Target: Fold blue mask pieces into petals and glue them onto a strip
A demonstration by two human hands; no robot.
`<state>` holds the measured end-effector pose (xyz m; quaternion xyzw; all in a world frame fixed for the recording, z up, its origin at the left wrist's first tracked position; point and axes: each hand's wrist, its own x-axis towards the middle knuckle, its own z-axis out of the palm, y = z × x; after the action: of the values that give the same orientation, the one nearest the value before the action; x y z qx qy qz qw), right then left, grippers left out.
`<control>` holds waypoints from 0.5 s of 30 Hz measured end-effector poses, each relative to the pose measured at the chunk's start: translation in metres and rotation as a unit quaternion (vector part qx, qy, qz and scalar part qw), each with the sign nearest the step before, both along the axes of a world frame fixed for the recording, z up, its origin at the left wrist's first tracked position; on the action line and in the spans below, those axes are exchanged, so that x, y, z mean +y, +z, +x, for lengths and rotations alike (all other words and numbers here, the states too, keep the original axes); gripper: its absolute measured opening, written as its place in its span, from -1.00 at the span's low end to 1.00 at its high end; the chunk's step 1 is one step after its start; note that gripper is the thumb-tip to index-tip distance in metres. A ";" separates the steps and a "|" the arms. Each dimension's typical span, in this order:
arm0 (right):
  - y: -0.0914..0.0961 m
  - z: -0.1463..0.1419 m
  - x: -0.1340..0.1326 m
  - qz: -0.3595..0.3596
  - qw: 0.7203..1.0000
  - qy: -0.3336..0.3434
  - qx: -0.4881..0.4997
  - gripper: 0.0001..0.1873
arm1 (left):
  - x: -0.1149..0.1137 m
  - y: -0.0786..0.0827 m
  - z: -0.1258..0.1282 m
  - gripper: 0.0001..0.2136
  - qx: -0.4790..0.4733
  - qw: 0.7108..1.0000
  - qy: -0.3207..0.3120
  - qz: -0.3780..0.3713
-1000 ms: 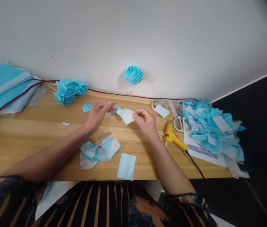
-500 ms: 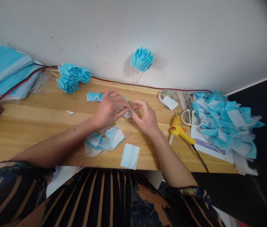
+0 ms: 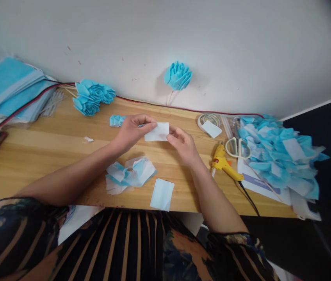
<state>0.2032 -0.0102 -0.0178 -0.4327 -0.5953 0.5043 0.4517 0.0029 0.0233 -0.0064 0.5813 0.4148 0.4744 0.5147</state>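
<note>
While aloft, white sheet (image 3: 157, 134) between left fingers (image 3: 150, 127) and right fingers (image 3: 173, 141).

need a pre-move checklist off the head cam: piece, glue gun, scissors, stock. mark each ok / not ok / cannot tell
1. White rectangular piece held by the left grip: ok, pinched along its upper left side.
2. Right grip closed on that piece: cannot tell; its thumb is at the right edge.
3. Yellow glue gun clear of both grips: ok, lying to the right of the right forearm.
4. Glue gun hot: cannot tell.
5. Scissors handles exposed: ok, just beyond the glue gun.
6. Blue and white cut pieces neatly stacked: not ok, heaped loosely at the right.
</note>
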 end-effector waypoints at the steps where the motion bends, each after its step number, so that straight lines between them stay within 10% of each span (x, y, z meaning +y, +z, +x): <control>1: -0.001 0.000 0.000 0.001 1.000 -0.001 -0.005 -0.50 | 0.000 0.001 0.000 -0.77 -0.004 1.000 -0.003 -0.007; 15: -0.007 0.004 0.001 0.036 0.995 -0.053 -0.080 -0.80 | 0.001 -0.001 0.000 -0.63 -0.076 0.995 -0.004 -0.064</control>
<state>0.2068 -0.0089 -0.0249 -0.4859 -0.6240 0.4216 0.4436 0.0033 0.0240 -0.0078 0.5109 0.4016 0.4877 0.5829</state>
